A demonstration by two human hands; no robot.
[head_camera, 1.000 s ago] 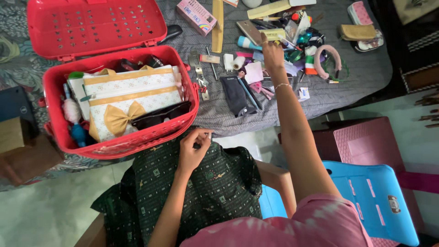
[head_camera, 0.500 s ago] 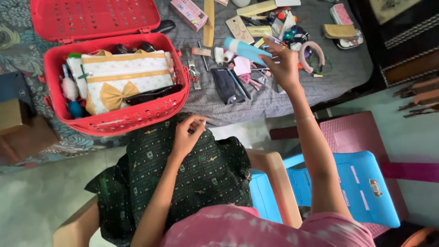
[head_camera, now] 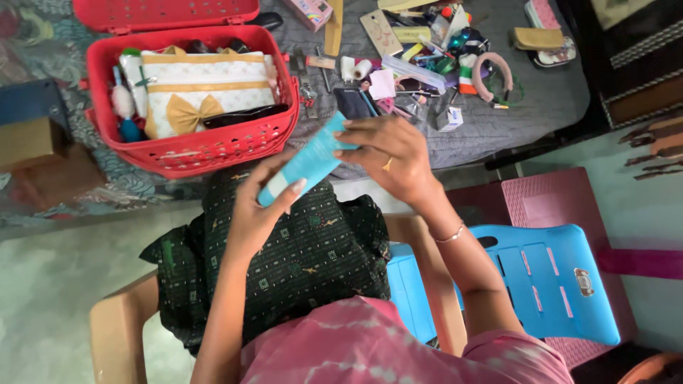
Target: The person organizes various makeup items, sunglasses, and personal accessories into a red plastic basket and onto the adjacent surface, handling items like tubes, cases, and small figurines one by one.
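Near the middle of the frame, both hands hold a blue tube (head_camera: 307, 162) slanted over the lap. The left hand (head_camera: 250, 213) cups its lower end, grip closed around it from below, steadying it. The right hand (head_camera: 388, 158) is closed over the upper end, fingers curled across the top, so the tube is braced at both ends. Above it, in the upper left, a red basket (head_camera: 213, 146) stands open on the bed (head_camera: 526, 114) with a white pouch (head_camera: 203, 82) inside; small odds and ends lie scattered along the upper right
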